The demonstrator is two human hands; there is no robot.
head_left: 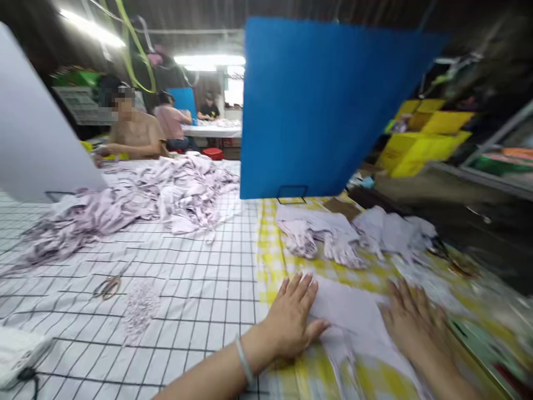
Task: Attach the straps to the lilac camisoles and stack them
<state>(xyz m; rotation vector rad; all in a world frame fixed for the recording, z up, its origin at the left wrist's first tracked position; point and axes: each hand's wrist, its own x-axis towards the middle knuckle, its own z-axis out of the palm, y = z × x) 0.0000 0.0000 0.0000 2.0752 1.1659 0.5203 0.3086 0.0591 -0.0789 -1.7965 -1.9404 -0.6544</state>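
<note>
Working flat-palmed here: resting left hand [289, 325] with fingers splayed and thumb at the left edge of a flat, pale lilac fabric piece [350, 311] lying over yellow-and-white checked cloth [268, 241]; resting right hand [416, 322], motion-blurred, at the right side. Showing a wide grip on both hands, clutching nothing. Likely smoothing it flat; calling next for light, even outward pressure, without dragging up creases.

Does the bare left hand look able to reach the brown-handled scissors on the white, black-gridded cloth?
Probably yes: a low patch of small pale bits lies between the left hand and the brown-handled scissors, but nothing upright blocks the way. It would likely leave the pale lilac fabric.
</note>
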